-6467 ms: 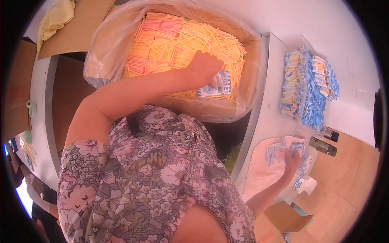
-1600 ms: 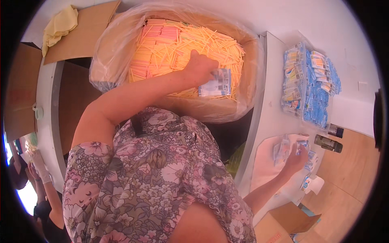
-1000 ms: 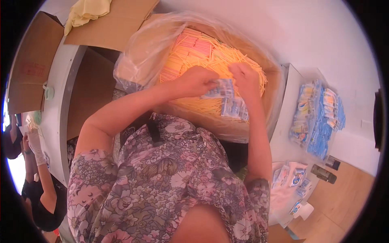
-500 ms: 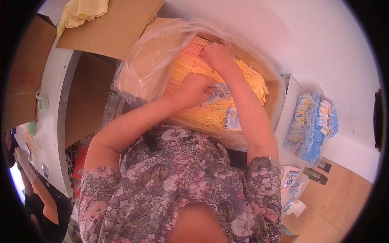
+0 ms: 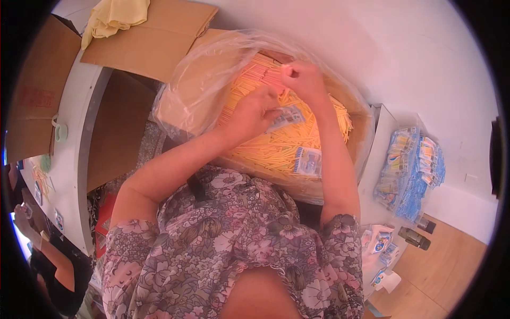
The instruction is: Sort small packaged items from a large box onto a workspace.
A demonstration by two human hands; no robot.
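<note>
My left hand is over the near left part of a box full of thin sticks, mostly yellow with a pink-orange patch at the far side. Its fingers are curled around the edge of a small clear plastic packet with printing on it. Higher and to the right, my right hand is raised above the sticks with its fingers closed. Whatever those fingers hold is too small and blurred to make out. Another packet, with a blue striped edge, lies on the sticks nearer to me.
A clear plastic liner drapes over the carton's left side. On the right stands a bag of blue-edged packets, with more packets below it. At left, a white table holds a pale green cup; a co-worker's gloved hand is beyond.
My right hand has lifted off the pink-orange sticks and come a little right. My left hand, with the packet, has risen slightly. The co-worker's hand has shifted.
</note>
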